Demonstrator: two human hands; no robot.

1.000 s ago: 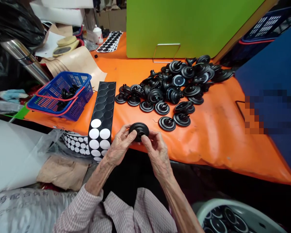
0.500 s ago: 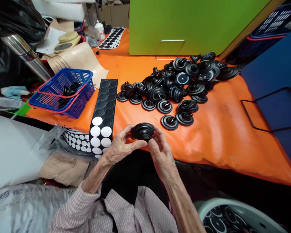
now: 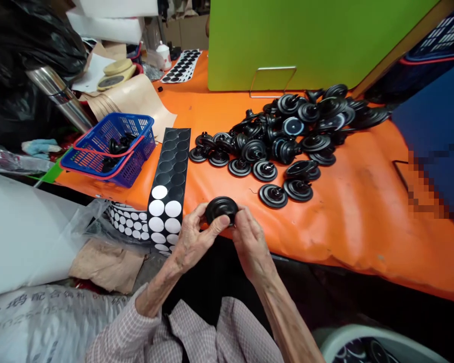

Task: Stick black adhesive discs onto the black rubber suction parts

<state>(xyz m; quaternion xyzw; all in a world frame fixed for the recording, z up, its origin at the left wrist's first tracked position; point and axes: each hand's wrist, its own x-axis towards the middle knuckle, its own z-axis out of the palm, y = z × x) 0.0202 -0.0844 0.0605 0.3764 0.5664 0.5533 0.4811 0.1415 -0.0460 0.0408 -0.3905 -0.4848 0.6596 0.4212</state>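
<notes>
A round black stepped disc [image 3: 220,205] is held up in front of me at the table's near edge. My left hand [image 3: 195,236] grips its left side, with the thumb pressed on its face. The fingers of my right hand [image 3: 251,243] are closed on the disc's right edge; their tips are partly hidden. Left of my hands, a black strip of round stickers [image 3: 171,166] hangs over the table edge, its lower part showing white circles. Beyond my hands lies a pile of similar black discs [image 3: 254,151], several with short stems upward.
On the orange table cover [image 3: 325,222] a blue basket [image 3: 136,161] with black parts stands at the left. A green board [image 3: 306,40] rises at the back, a blue panel [image 3: 431,131] at the right. Below right is a pale tub [image 3: 382,335] of discs.
The disc has been tilted, so its stepped face now turns more toward me. My left thumb has moved onto that face. The view has shifted slightly, moving the scene right and down.
</notes>
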